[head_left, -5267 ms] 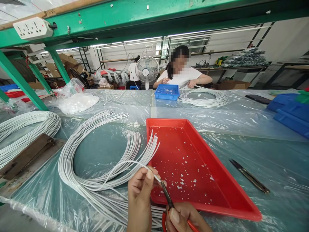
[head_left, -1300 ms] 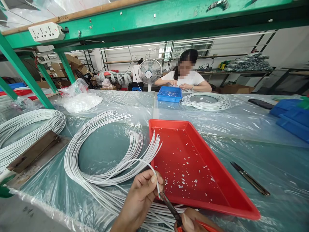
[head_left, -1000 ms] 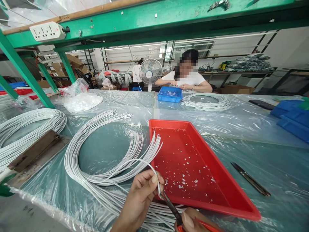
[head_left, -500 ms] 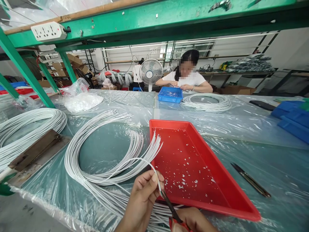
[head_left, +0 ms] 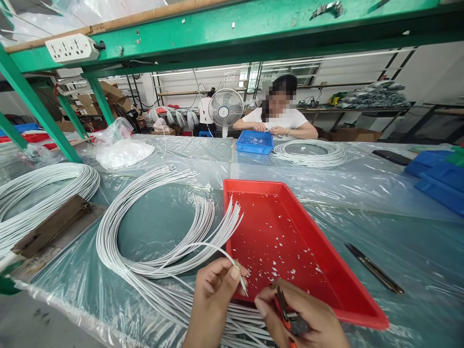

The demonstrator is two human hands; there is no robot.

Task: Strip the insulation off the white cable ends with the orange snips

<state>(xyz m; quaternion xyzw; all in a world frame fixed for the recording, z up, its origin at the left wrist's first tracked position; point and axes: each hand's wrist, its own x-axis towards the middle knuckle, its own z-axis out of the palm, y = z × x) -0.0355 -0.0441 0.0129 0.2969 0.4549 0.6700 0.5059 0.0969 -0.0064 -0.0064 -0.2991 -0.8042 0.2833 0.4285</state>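
My left hand [head_left: 219, 295] pinches a white cable [head_left: 229, 255] between thumb and fingers, close to its tip, over the near left edge of the red tray [head_left: 304, 232]. The cable bends up and back to a coiled bundle of white cables [head_left: 112, 241]. My right hand [head_left: 302, 314], just right of the cable tip, is closed around a red-handled tool with dark metal jaws [head_left: 281, 302], tucked into the palm. Whether it is pliers or scissors I cannot tell. My right thumb and forefinger are close together, apart from the cable tip. Small white scraps lie in the tray.
Metal thread snips [head_left: 375, 268] lie right of the tray. More coiled cable [head_left: 54, 193] and a metal block [head_left: 52, 227] are at left. Across the table a person works over a blue tray [head_left: 254, 141] beside another coil [head_left: 310, 153]. A green shelf beam [head_left: 203, 36] crosses overhead.
The tool's jaws have come away from the cable tip and swung back into my right palm. My right thumb and forefinger have moved up toward the tip. My left hand keeps its pinch.
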